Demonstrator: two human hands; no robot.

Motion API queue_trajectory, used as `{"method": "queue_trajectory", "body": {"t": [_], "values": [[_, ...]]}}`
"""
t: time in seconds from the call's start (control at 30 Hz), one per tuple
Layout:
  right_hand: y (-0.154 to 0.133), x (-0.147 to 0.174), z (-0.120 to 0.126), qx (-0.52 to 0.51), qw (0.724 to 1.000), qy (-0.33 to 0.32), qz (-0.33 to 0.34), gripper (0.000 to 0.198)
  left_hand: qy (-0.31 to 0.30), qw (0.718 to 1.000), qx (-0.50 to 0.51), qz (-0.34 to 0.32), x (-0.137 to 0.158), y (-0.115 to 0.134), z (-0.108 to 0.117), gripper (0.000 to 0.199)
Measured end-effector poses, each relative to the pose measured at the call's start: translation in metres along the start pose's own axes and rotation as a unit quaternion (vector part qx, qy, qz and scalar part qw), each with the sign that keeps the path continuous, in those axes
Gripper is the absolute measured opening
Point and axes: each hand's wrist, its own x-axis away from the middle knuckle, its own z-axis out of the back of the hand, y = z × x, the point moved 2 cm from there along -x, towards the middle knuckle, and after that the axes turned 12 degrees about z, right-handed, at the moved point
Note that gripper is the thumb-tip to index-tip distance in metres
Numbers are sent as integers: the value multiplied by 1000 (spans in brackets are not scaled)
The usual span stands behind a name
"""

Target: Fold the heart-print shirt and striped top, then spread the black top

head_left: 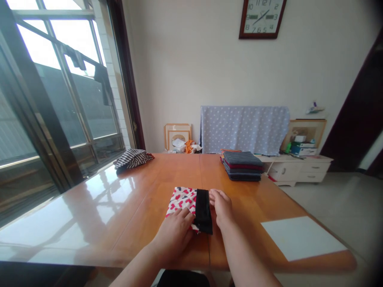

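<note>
A small folded piece of heart-print clothing (182, 199), white with pink and dark hearts, lies on the wooden table in front of me. Its right part is a plain black band (203, 211). My left hand (178, 228) rests on the lower part of the printed side, fingers laid flat over the fabric. At the upper right edge of the black band, my right hand (220, 204) has its fingers bent and closed on the border of the cloth. The thumb of the right hand is partly hidden.
A stack of folded clothes (243, 165) stands at the table's far right. Striped clothing (134, 158) lies heaped at the far left. A white sheet (302, 238) lies near the right edge of the table (143, 199). Beyond are a dotted cloth (243, 129) and a white cabinet (311, 167).
</note>
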Motion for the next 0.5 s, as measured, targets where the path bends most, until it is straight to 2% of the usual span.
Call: {"method": "queue_trajectory", "body": {"t": [0.13,0.27,0.37,0.43,0.5], "values": [[5,-7,5,-19,998,26,-45,42,2,993,108,52,-17,-5,34,15],[5,-9,4,-5,998,17,-54,54,-2,959,268,86,-32,-5,78,19],[-3,-4,-3,-28,997,-45,-53,68,-39,894,434,106,-36,-5,97,29],[-12,2,-8,-35,989,-132,-63,80,-63,829,538,139,-38,-8,98,33],[-21,7,-9,-26,981,-183,-57,84,-75,764,615,182,-41,-16,90,32]]}}
